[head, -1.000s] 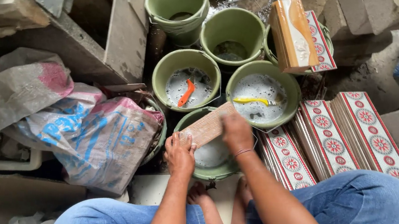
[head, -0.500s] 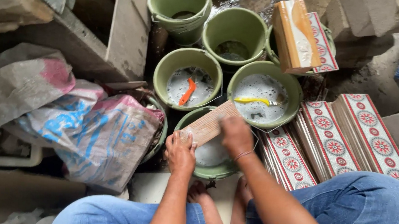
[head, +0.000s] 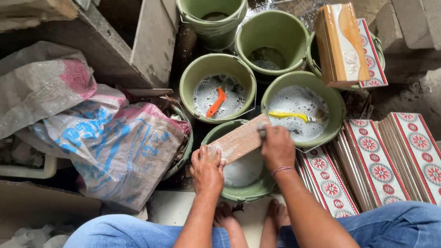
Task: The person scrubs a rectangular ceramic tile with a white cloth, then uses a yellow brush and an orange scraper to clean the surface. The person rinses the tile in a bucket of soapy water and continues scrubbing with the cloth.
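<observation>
Barely shifted — tile (head: 237, 141) slants lower-left to upper-right between both hands.

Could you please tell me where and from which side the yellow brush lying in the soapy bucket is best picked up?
Take the yellow brush by its handle, the left part that lies clear above the foam, coming straight down from above. Its bristled right end rests near the soapy bucket's rim, so a grip from the side would probably meet the wall. The right hand is nearest; the left hand steadies the tile.
</observation>
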